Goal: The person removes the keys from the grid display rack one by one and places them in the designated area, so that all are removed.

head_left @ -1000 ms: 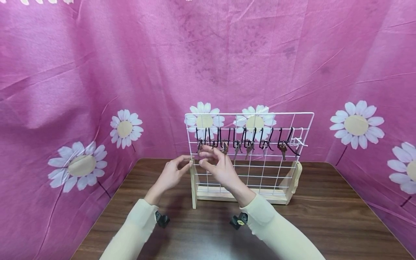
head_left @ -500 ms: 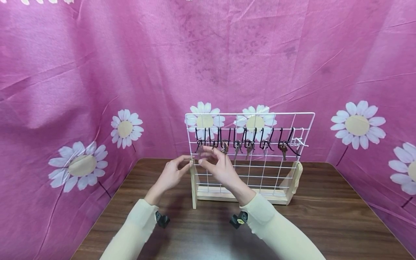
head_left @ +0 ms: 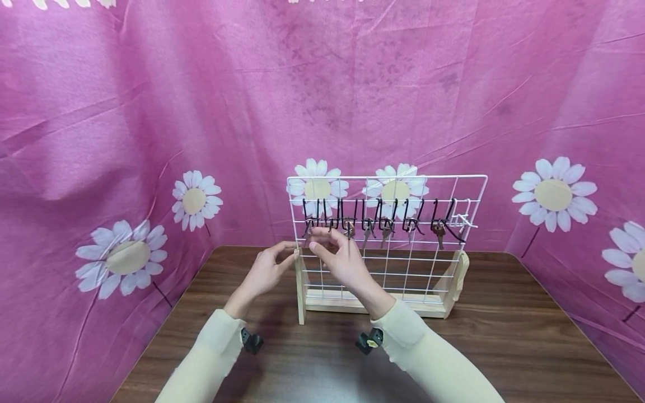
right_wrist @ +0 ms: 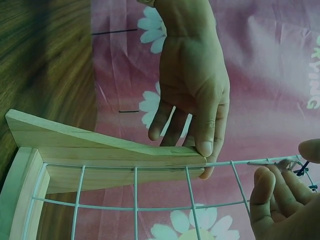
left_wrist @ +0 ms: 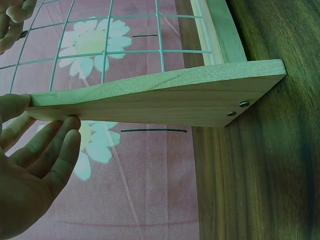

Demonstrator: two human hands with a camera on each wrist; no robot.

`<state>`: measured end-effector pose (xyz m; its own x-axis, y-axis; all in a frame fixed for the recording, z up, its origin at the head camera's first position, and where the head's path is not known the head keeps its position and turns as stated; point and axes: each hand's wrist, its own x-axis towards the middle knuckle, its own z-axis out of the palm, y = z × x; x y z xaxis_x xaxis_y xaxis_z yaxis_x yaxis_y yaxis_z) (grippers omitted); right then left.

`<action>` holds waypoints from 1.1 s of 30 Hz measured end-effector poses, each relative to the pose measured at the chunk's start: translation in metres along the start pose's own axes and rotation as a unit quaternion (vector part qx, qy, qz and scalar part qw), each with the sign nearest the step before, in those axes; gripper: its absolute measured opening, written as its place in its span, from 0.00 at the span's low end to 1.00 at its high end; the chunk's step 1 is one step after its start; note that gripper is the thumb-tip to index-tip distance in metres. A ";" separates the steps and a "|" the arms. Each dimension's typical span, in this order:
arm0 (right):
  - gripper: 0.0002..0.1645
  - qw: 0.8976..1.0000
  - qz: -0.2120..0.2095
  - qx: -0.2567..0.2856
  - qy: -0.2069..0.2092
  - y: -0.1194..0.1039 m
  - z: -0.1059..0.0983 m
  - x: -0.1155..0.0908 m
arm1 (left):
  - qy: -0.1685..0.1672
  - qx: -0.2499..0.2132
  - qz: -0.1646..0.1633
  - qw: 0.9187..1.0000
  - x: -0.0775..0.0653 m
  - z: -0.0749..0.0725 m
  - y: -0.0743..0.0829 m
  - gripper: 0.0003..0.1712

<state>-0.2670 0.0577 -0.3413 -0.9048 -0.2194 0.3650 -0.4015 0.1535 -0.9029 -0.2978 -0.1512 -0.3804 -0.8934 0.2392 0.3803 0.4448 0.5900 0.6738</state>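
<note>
Key [right_wrist: 286,164] at the left end of the rack [head_left: 332,303] points lengthwise down, partly hidden by the right hand [head_left: 347,262] — whether its fingers clamp it, I cannot tell; left hand [head_left: 265,272] pinches the rack.

I've got wrinkly pink cloth [head_left: 322,101] with big white daisies [head_left: 554,193] going round the back, left and right edges of the table [head_left: 514,324].

Head view: above, behind left hand [head_left: 264,271] and right hand [head_left: 345,263], facing forward-down, farthest; whole white rectangular wire grid [head_left: 386,258] in frame. Wrist views: close, turned sideways, facing each hand's work; both share flat pale-wood side panel [left_wrist: 160,104] by left hand, plus both hands.
</note>
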 end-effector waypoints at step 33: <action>0.22 1.000 0.016 0.024 0.003 0.000 0.005 0.004 | 0.003 0.005 0.002 1.000 0.000 0.000 0.000 0.17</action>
<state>-0.2702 0.0525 -0.3413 -0.9180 -0.2097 0.3367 -0.3648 0.1134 -0.9242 -0.2977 -0.1512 -0.3812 -0.8914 0.2374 0.3861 0.4475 0.5969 0.6660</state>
